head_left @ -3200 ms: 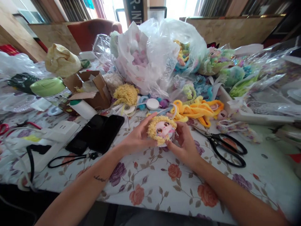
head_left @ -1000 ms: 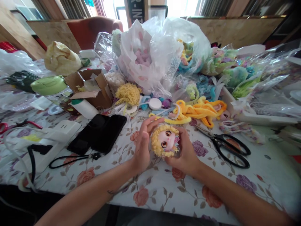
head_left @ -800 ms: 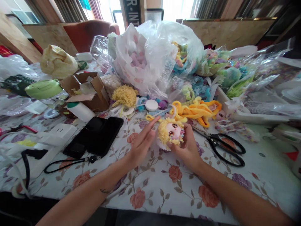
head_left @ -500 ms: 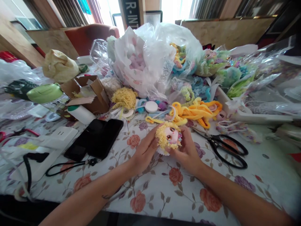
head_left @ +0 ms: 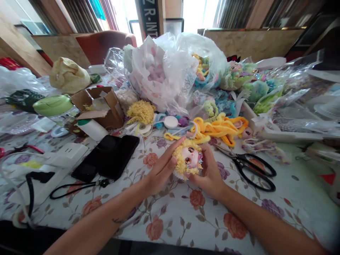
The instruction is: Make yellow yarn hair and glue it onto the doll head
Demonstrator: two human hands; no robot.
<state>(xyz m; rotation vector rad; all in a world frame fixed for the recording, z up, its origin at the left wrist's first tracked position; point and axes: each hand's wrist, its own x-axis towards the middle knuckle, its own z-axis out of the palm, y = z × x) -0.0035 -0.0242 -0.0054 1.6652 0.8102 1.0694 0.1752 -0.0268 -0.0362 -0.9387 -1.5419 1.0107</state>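
Observation:
A small doll point(head_left: 192, 158) with curly yellow hair, a pale face and large brown eyes is held between my two hands, just above the tablecloth. My left hand point(head_left: 165, 166) cups the hair from the left, fingers stretched together along it. Around the lower right side of the doll, my right hand point(head_left: 209, 173) grips with its thumb in front. The doll's face is tilted sideways, and its body is mostly hidden. Black-handled scissors point(head_left: 255, 172) lie to the right of my right hand. Beyond the doll lies a tangle of yellow-orange plush strips point(head_left: 215, 129).
Two black phones point(head_left: 106, 157) and a white power strip point(head_left: 50, 173) lie left. A cardboard box point(head_left: 98, 106), a thread cone point(head_left: 92, 129) and a yellow curly bundle point(head_left: 140, 112) stand behind. Plastic bags point(head_left: 170, 74) pile up at the back; a white tray point(head_left: 289, 135) is at right.
The doll has shifted slightly left and tilted a little more between my hands. My left fingers lie straighter along its hair. The view has moved slightly.

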